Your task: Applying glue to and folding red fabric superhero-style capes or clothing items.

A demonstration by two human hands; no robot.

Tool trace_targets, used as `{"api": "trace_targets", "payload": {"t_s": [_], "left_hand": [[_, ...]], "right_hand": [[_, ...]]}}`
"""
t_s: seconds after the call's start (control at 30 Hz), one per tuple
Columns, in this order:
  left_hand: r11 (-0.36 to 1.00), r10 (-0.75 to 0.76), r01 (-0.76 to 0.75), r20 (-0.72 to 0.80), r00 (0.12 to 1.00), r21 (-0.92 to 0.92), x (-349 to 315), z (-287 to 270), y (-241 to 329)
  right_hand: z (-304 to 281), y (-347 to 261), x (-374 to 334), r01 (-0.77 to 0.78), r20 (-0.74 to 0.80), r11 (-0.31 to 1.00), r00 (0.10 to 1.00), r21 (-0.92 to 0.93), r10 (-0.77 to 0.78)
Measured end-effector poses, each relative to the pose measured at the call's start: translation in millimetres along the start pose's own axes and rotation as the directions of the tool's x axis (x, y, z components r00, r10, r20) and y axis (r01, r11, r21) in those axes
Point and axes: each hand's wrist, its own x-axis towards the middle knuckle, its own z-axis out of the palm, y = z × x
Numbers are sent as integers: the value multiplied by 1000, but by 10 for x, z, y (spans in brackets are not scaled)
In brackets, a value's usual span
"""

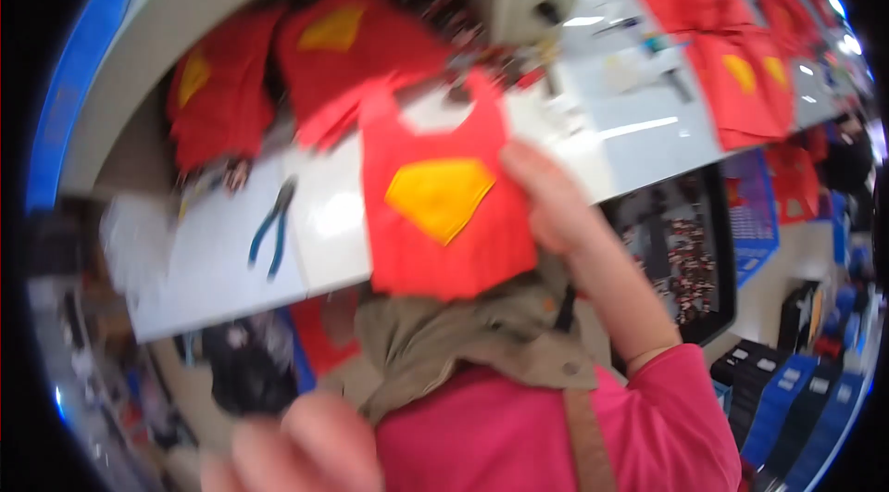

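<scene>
- Could snag the red garment [443, 262] on the pliers [271, 231] by dragging leftward.
- Cannot tell the grip of the blurred left hand [296, 447], apart from it.
- Extends mid-view past the near edge of the worktop [213, 256]; could slip if released.
- Clamped at right by the right hand [548, 200]; could crease if squeezed.

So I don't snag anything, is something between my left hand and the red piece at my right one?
Nothing visible seems to block it: the olive apron shows between your left hand and the red piece, whose right edge your right hand touches. Pliers lie to its left.
</scene>
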Motion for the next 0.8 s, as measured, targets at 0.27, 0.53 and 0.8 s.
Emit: {"api": "trace_targets", "payload": {"t_s": [0.27, 0.53, 0.8], "left_hand": [[675, -278, 481, 410, 868, -559, 1572, 395, -933], [462, 305, -77, 76, 949, -884, 1872, 1025, -1235], [858, 380, -473, 371, 847, 201, 1650, -126, -1794]], "right_hand": [[11, 374, 71, -27, 44, 999, 999, -43, 29], [-26, 193, 126, -70, 282, 990, 959, 123, 33], [40, -219, -479, 54, 140, 984, 990, -167, -31]]}}
